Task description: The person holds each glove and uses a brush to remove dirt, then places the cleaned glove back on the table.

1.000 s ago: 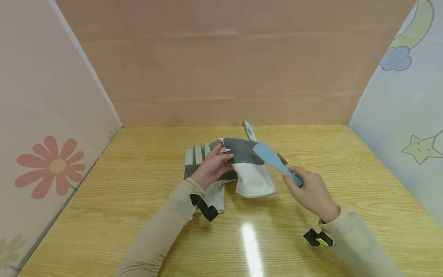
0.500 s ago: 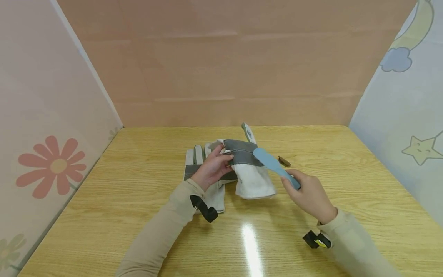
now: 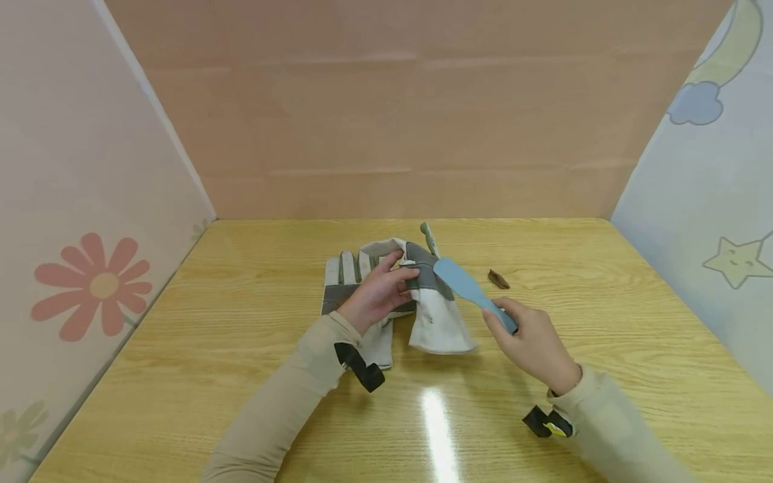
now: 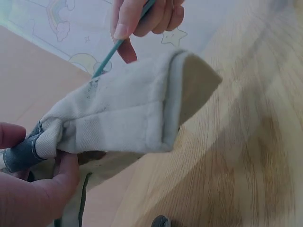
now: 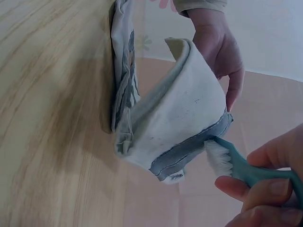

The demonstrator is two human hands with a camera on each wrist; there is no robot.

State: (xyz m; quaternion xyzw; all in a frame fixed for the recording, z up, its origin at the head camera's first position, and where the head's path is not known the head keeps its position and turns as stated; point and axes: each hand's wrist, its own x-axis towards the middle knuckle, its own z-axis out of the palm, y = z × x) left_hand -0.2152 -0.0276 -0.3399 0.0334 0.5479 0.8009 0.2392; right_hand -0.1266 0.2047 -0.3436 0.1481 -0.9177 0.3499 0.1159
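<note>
My left hand (image 3: 380, 295) pinches a white work glove (image 3: 441, 329) with a grey band, holding it up over the table. The glove's wide cuff hangs down toward me, and its mouth gapes in the left wrist view. My right hand (image 3: 534, 342) grips the handle of a light blue scrub brush (image 3: 461, 282). White bristles (image 5: 218, 158) under the brush head meet the glove at its grey band, as the right wrist view shows. A second, matching glove (image 3: 338, 295) lies flat beneath my left hand, partly covered by it.
A small dark brown piece, like a dried pod (image 3: 498, 279), lies on the wooden table (image 3: 241, 376) beyond my right hand. A pinkish-brown panel (image 3: 386, 121) closes off the back, and printed walls stand at both sides.
The brush and right hand have shifted a little left and toward me. The held glove has turned and narrowed in view, its upright finger dropping slightly. My left hand keeps its pinch.
</note>
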